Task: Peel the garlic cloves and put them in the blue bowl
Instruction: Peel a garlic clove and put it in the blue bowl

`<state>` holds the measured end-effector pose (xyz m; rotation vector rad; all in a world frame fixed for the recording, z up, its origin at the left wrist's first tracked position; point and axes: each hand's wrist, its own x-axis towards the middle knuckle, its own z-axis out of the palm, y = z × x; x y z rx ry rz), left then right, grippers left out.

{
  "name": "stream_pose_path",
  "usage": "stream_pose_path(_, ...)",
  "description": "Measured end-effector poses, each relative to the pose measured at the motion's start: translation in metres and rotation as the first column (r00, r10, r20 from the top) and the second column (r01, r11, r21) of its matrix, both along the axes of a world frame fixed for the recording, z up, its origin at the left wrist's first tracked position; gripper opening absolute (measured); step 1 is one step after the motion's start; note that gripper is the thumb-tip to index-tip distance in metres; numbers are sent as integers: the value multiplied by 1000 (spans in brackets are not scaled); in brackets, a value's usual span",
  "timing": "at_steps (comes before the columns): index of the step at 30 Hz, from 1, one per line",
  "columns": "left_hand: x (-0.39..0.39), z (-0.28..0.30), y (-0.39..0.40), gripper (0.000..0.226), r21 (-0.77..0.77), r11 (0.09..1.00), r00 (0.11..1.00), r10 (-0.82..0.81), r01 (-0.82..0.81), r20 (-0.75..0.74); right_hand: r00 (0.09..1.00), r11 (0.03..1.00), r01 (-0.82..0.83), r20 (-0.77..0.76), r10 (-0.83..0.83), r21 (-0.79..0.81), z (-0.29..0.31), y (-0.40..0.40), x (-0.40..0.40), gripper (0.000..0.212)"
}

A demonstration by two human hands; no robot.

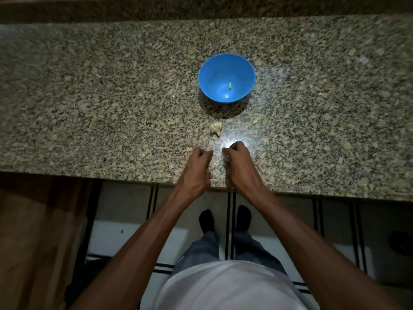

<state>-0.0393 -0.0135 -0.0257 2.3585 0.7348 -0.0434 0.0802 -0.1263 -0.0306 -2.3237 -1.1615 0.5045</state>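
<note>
A blue bowl (226,70) stands on the granite counter (111,97) with one peeled clove (230,85) inside it. A garlic bulb (216,128) lies just in front of the bowl. Near the counter's front edge my left hand (196,168) and my right hand (238,164) are close together, both with fingers curled. Something pale, a clove or its skin (226,158), shows at the fingers of my right hand. What my left hand holds is hidden.
The counter's front edge (134,179) runs just under my wrists. A small pale scrap (255,121) lies right of the bulb. Below are a tiled floor, my feet and a wooden panel (33,231) at the left.
</note>
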Motion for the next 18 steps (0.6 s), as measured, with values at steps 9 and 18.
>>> stream_pose_path(9,18,-4,6,31,-33,989,957,150,-147,248,972,972,226,-83,-220,67,15,-5,14,18)
stream_pose_path(18,-6,-10,14,66,-16,996,996,88,-88,30,985,985,167,-29,-168,-38,10,-2,-9,13)
